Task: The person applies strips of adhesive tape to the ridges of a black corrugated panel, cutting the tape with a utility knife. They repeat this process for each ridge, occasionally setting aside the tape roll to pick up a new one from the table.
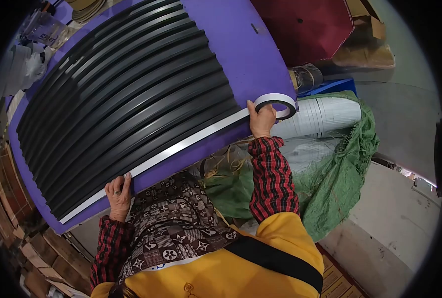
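A row of long black ribbed strips [141, 84] lies side by side on a purple tabletop. Along the strip nearest my body runs a band of white tape [181, 147], from the near left corner up to the roll. My right hand [262, 120] grips the tape roll [275, 99] by its near side, with the thumb up at the rim. My left hand [118, 197] rests on the tape farther left. Its thumb is stretched out and its fingers are bent over the band, with no object seen in them.
A green woven sack [330, 179] around white wrapped rolls [325, 116] stands right of the table. Beyond are a dark red panel [305, 27] and a blue bin [330, 87]. Wooden pallets [57, 260] are at lower left. A clear plastic container [44, 27] stands at upper left.
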Demonstrator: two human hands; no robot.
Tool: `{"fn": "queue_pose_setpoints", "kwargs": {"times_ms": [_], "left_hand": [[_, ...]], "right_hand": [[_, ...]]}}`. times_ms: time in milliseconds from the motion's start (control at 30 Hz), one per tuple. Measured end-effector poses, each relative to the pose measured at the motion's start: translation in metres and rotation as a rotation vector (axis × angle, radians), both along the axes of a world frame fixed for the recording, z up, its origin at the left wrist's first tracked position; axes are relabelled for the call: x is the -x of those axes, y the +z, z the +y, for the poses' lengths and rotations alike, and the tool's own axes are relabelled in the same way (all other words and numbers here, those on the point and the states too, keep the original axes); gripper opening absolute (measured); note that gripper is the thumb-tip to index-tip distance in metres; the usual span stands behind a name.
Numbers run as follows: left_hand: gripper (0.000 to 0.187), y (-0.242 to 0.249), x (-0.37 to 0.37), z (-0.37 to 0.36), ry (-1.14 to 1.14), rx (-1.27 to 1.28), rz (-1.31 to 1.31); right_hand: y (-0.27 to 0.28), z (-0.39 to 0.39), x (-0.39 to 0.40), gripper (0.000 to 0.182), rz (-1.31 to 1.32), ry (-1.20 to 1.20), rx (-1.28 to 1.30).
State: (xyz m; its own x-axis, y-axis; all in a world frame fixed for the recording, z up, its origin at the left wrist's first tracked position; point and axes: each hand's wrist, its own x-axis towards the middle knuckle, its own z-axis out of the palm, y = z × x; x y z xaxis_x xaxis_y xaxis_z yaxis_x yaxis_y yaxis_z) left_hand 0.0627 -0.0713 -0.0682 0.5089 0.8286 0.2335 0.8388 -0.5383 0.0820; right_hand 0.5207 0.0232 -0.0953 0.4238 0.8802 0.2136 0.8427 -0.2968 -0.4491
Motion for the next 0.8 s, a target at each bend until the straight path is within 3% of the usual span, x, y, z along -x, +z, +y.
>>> {"fn": "queue_pose_setpoints", "kwargs": {"times_ms": [67,133,200,267,333,400,467,500,567,633,733,800], "left_hand": [[0.057,0.001,-0.001,0.000,0.006,0.000,0.000],[0.053,0.002,0.000,0.000,0.005,0.041,-0.010],[0.047,0.003,0.000,-0.002,0.023,0.016,-0.038],[0.043,0.011,0.002,-0.001,0.019,0.060,-0.035],[0.041,0.028,0.001,0.001,0.008,0.157,-0.040],[0.040,0.037,-0.002,0.008,0.029,0.140,-0.112],[0.040,0.039,-0.011,0.021,-0.011,0.122,-0.195],[0.040,0.038,-0.016,0.030,-0.054,0.133,-0.226],[0.039,0.033,-0.033,0.051,-0.125,0.137,-0.236],[0.039,0.031,-0.041,0.071,-0.170,0.152,-0.247],[0.041,0.024,-0.036,0.079,-0.179,0.227,-0.235],[0.042,0.003,-0.036,0.070,-0.175,0.264,-0.286]], "right_hand": [[0.002,0.002,0.009,0.038,-0.330,0.021,0.031],[-0.006,0.002,0.010,0.039,-0.397,0.003,0.048],[-0.001,0.007,0.006,0.041,-0.680,0.135,-0.123],[0.032,0.017,0.012,0.045,-0.558,0.196,0.323],[0.074,0.031,0.015,0.037,-0.527,0.331,0.508],[0.131,0.063,0.042,0.029,-0.359,0.241,0.855],[0.144,0.093,0.070,0.028,-0.384,0.453,0.537],[0.160,0.120,0.104,0.023,-0.347,0.481,0.508],[0.156,0.176,0.160,0.025,0.057,0.540,0.175],[0.125,0.249,0.198,0.024,0.083,0.547,-0.083],[0.065,0.368,0.213,0.025,-0.013,0.440,-0.246],[0.047,0.418,0.215,0.027,-0.141,0.340,-0.207]]}}
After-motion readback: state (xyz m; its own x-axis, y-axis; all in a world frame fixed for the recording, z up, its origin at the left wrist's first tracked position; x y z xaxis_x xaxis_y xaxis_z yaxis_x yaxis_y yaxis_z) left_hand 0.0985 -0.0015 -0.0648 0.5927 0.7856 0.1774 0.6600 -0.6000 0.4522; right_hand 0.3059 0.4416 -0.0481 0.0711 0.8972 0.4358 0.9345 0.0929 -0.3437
